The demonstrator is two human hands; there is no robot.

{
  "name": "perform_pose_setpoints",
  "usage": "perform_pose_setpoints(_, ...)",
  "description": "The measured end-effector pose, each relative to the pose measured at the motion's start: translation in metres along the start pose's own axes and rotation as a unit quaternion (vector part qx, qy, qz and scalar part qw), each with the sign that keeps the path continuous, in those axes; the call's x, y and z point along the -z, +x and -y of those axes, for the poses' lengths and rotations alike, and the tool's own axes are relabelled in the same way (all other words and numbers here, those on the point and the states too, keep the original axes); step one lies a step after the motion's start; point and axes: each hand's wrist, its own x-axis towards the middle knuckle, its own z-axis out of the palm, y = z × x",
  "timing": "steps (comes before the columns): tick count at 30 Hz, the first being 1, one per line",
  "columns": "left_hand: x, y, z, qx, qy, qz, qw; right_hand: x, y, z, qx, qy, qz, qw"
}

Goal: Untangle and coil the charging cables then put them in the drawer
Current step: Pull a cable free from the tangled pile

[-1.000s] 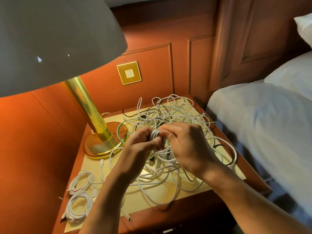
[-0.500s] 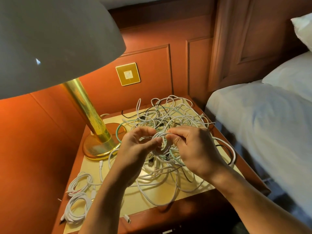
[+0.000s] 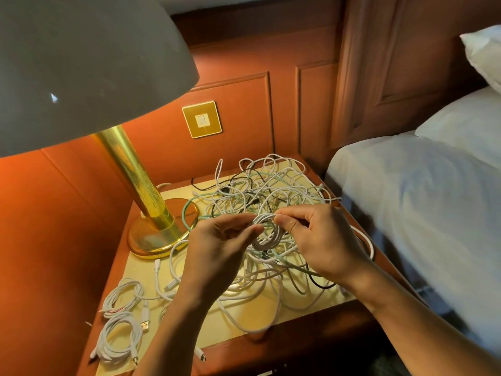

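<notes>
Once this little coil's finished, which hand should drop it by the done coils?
Probably the left hand: it and the right hand both pinch the small coil, but the finished coils lie front-left, beside the left forearm.

Bedroom; bed [image 3: 420, 202] w/ pillows [image 3: 466, 126], nightstand [image 3: 143, 272], brass lamp [image 3: 130, 169], panelled wall [image 3: 244, 118].

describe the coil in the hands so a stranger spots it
Right of the brass lamp on the nightstand sprawls a cable tangle. Above it, left hand and right hand pinch a small white coil, the only one off the tabletop.
</notes>
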Motion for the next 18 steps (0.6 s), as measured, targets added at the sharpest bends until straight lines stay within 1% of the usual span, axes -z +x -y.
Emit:
perform_pose_setpoints(7,0.000,-0.001,-0.002,-0.028,0.026,-0.008,0.999,0.007,0.007,0.000,-0.081,0.055,0.088,0.991)
perform_pose_setpoints(10,0.000,0.000,-0.001,-0.026,0.017,-0.018,0.999,0.015,0.009,-0.001,-0.077,0.025,0.126,0.989)
perform_pose_setpoints(12,0.001,0.001,-0.001,-0.031,0.009,-0.036,0.999,0.018,0.009,0.000,-0.084,0.025,0.155,0.984)
perform_pose_setpoints(14,0.003,0.001,-0.002,-0.045,0.020,-0.045,0.998,0.018,0.010,-0.001,-0.093,0.051,0.150,0.983)
perform_pose_setpoints(18,0.007,0.003,0.002,-0.080,0.075,-0.063,0.992,0.016,0.012,-0.001,-0.106,0.144,0.128,0.976)
